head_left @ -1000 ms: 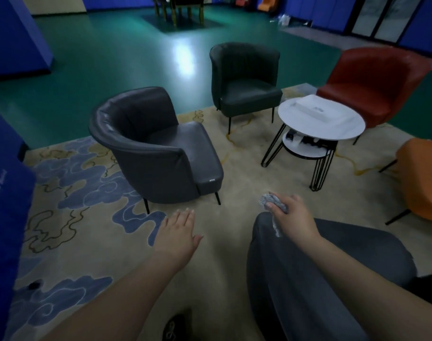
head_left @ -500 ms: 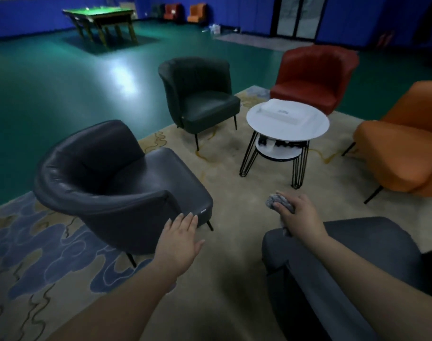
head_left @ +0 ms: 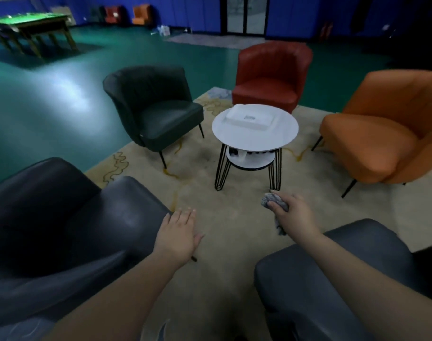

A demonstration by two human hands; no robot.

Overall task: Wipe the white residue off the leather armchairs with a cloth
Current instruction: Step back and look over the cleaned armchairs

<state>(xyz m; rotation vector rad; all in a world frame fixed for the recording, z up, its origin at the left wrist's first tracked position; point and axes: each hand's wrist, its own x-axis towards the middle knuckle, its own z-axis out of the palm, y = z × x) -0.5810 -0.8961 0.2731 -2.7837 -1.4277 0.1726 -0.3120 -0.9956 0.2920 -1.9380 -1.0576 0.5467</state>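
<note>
Two dark grey armchairs, one at the left [head_left: 69,217] and one at the lower right [head_left: 333,279], flank the person, whose left hand [head_left: 179,236] is spread flat while the right hand [head_left: 292,214] grips a crumpled grey cloth [head_left: 274,201] above the carpet [head_left: 224,212].

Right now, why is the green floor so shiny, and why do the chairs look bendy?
Head view: a ceiling light glares pale off the glossy floor; the wide lens bows the orange armchair at the edge; the room is dim, and the pool table looks soft.
</note>
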